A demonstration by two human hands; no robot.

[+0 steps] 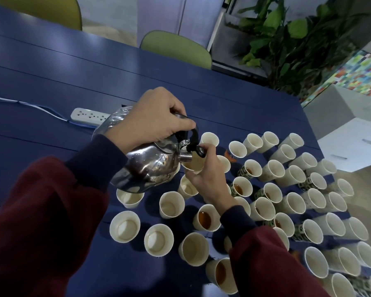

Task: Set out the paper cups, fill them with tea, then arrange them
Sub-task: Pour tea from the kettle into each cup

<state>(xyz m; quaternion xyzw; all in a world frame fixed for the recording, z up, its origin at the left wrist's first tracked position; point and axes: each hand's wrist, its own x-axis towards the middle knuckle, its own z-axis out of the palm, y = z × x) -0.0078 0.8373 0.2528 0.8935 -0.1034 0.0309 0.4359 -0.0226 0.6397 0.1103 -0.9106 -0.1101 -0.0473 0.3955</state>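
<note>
Centre of frame: left hand (pixel 154 118) gripping the black handle of a steel kettle (pixel 150 168), fingers curled over the top, thumb lying along it. Kettle tipped, spout pointing down and right, body beaded with droplets. Right hand (pixel 208 176) just right of the spout, fingers and thumb curled round a paper cup (pixel 194 166), which it holds off the table with its rim right under the spout mouth; pale brown liquid shows inside. Both sleeves dark red with navy cuffs, entering from lower left and lower right. Blue table (pixel 51 67) fills left and centre. A crowd of open cups (pixel 272 170) spreads from lower centre to the right edge, upright, packed near one another in loose rows. Most look empty or hold a pale trace; for the far ones I cannot tell. Dark tea plainly in a filled cup (pixel 205 218) just below the right wrist, in a second filled cup (pixel 221 273) at the bottom edge, and in a third filled cup (pixel 241 187) right of the right hand. Some cups on the right show green printed walls. White power strip (pixel 87 114) left of the left hand, its blue cable running to the left edge; crinkled clear plastic (pixel 114 123) between strip and hand. Green chair (pixel 176 48) at the table's far side, upper centre. Leafy plant (pixel 298 39) upper right. White box (pixel 351 144) at the right edge, beyond the table corner.
</note>
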